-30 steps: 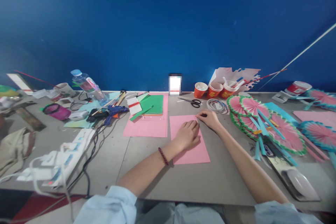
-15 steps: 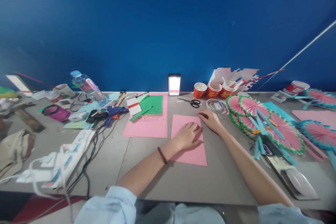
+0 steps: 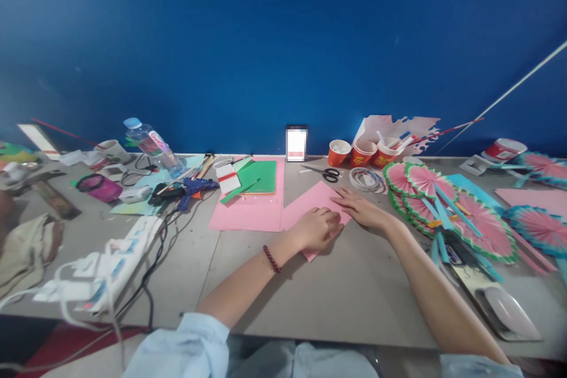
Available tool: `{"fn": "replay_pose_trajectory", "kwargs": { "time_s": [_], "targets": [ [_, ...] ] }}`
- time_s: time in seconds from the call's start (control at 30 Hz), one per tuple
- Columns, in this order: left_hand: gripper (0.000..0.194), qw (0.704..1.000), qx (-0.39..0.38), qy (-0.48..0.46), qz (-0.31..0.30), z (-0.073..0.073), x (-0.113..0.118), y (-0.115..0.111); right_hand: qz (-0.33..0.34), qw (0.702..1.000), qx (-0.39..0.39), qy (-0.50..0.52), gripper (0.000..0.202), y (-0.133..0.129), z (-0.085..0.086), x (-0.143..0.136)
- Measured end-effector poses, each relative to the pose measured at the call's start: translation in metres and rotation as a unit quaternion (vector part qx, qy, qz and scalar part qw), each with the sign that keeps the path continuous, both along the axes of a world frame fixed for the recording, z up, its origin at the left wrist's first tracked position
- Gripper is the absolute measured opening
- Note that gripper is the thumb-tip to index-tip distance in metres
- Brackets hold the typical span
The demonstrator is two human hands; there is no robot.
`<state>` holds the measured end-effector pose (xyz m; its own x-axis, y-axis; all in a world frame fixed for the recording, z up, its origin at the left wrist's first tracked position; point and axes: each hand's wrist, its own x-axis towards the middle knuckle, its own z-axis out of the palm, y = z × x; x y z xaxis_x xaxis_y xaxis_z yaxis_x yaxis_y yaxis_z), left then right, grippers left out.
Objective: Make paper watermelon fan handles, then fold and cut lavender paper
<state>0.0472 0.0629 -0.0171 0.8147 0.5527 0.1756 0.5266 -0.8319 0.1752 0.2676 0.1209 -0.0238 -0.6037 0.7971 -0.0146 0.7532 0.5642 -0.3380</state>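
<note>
One rectangular pink paper sheet (image 3: 309,201), partly hidden
Left hand (image 3: 318,228) is covering it (grip unverifiable); right hand (image 3: 361,209) is touching it, fingers outspread.

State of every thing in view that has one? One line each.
Handled pink sheet: aslant, partly covered
Left hand: palm down on sheet
Right hand: fingers extended onto sheet
Scissors: lying, blade opening unclear
Phone: upright, screen lit
Bottle: capped
Cup nearest scissors: upright, white contents
Pen cup: upright, stocked
Green-edged fans: spread open, piled
Power strip: plugs in, red light lit
</note>
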Motion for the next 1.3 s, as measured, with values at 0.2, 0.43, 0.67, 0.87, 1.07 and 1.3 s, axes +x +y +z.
{"fn": "replay_pose_trajectory", "kwargs": {
  "time_s": [0.2,0.43,0.67,0.87,1.07,1.3],
  "targets": [
    [0.034,1.000,0.022,-0.003,0.019,0.011,0.006,-0.012,-0.041,0.991,0.091,-0.094,0.042,-0.013,0.014,-0.010],
    [0.027,0.994,0.072,0.056,0.057,0.005,0.014,-0.016,-0.124,0.972,0.128,-0.153,0.029,-0.019,0.027,-0.021],
    [0.018,0.995,0.083,0.055,0.020,0.002,0.005,-0.002,-0.078,0.980,0.178,-0.030,0.036,-0.010,0.017,-0.020],
    [0.016,0.993,0.070,0.084,0.052,0.014,-0.010,0.004,-0.067,0.990,0.120,-0.040,0.049,-0.012,-0.005,-0.020],
    [0.026,0.972,0.038,0.103,0.209,0.015,-0.019,-0.002,-0.093,0.983,0.135,-0.085,0.043,-0.024,0.013,-0.037],
    [0.056,0.966,-0.015,0.063,0.251,0.012,-0.028,-0.004,-0.086,0.982,0.162,-0.042,0.046,-0.027,0.008,-0.043]
  ]
}}
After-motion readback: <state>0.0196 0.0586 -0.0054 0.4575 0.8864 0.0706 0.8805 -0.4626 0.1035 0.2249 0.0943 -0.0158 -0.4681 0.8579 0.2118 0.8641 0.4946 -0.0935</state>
